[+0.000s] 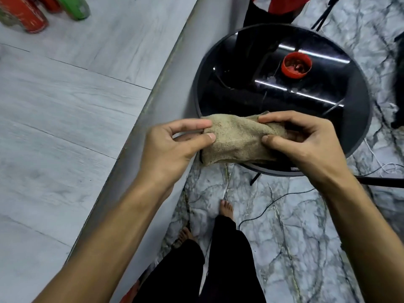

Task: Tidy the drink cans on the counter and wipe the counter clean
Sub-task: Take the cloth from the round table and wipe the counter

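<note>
A tan, speckled cloth [237, 138] hangs folded between both hands, held in the air over the near rim of a round black glass table [349, 136]. My left hand [175, 143] pinches its left end between thumb and forefinger. Its right end is gripped by my right hand [306, 138]. The grey wood-grain counter [65, 117] fills the left side, and both hands are off its right edge. Red drink cans [24, 14] and a green can [75, 7] stand at the counter's far left corner, partly cut off by the frame.
A red cap-like dish [296, 64] sits on the black table. Below are a marble floor [295, 237], thin cables [271, 204] and black stand legs [382, 181]. My bare feet and black trousers [225, 248] are by the counter's edge. A person in red stands beyond the table.
</note>
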